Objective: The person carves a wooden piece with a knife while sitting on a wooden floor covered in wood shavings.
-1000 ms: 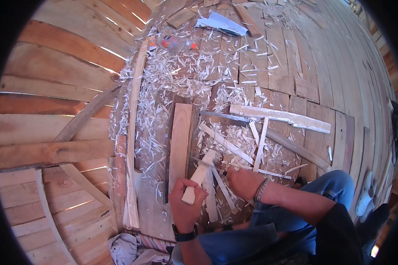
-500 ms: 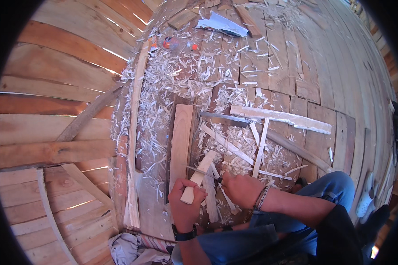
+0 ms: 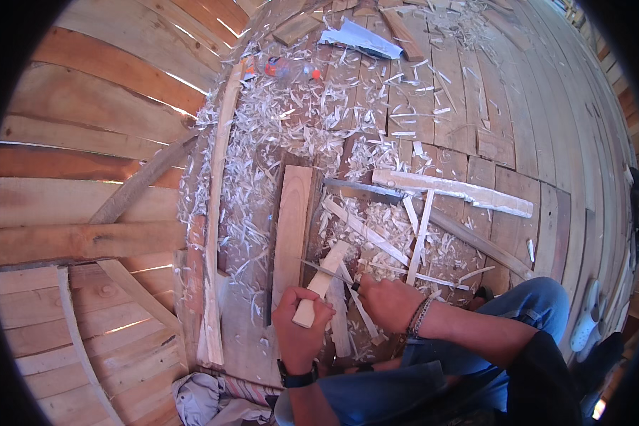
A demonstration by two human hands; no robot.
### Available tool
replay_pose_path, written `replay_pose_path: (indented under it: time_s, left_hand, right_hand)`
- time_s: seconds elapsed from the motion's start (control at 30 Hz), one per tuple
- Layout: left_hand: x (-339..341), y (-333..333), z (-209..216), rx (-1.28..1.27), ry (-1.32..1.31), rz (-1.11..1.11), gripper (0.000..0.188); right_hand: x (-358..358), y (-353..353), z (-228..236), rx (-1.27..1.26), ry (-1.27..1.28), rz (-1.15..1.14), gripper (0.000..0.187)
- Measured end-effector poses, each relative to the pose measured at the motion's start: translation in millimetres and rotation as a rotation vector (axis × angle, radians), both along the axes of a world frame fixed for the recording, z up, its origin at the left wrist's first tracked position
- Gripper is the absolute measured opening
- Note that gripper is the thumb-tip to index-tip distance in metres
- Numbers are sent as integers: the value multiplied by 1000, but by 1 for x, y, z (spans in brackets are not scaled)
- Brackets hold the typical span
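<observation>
Bottle (image 3: 282, 69), clear plastic w/ orange end, lies amid curled shavings (image 3: 263, 128); contents can't tell. Your L hand (image 3: 302, 323) clasps pale, flat-sided wood pc (image 3: 321, 285), slanted beside smooth plank (image 3: 293, 220); your R hand (image 3: 389, 302) is wrapped round knife (image 3: 339, 278), thin blade crossing pc.

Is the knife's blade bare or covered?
Bare: the knife shows its thin blade from the right hand to the tip, crossing the pale wood piece in the left hand. Contact with the wood: cannot tell.
</observation>
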State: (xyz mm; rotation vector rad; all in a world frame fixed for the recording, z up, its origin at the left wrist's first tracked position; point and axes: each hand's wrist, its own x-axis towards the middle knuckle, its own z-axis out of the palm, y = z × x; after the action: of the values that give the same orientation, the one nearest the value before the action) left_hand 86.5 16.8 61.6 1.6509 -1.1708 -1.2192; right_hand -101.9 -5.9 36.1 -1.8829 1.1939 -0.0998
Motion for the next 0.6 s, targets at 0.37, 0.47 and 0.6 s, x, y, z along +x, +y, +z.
replay_pose_path:
  time_s: [0.37, 0.47, 0.6]
  left_hand:
    - [-3, -1, 1, 17, 21, 18, 8]
    - [-3, 1, 0, 9, 8, 13, 8]
    - [-4, -1, 3, 10, 22, 22, 8]
  right_hand:
    - [-3, 3, -30, 23, 137, -98, 20]
    - [-1, 7, -17, -16, 114, -30, 20]
    - [-7, 2, -26, -35, 49, -89, 20]
